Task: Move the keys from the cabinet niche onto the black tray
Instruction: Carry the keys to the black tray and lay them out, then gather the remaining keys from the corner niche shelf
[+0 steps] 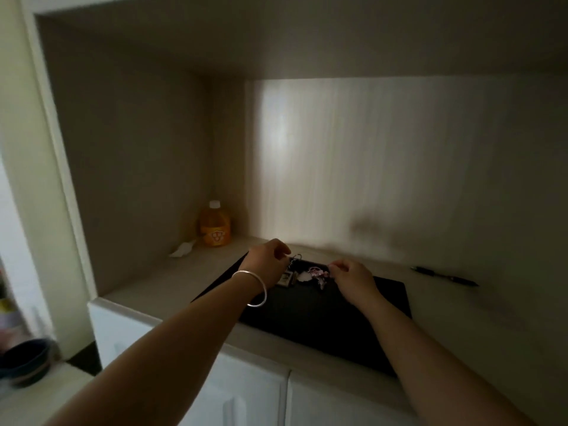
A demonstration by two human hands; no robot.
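Keys (302, 275) w/ charms over black tray (322, 315) — prob. light, floppy, jangly; left hand (266, 262) fingers pinch ring, right hand (353, 276) fingers pinch charm end.

Keys (302, 275) with pink charms lie bunched on the flat black tray's (319, 327) far edge

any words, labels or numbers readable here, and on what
No text can be read anywhere.
Orange bottle: its label shows a round emblem, any lettering too blurred.
Square charm among the keys on the black tray: too small to tell.
Pen: no marking visible.
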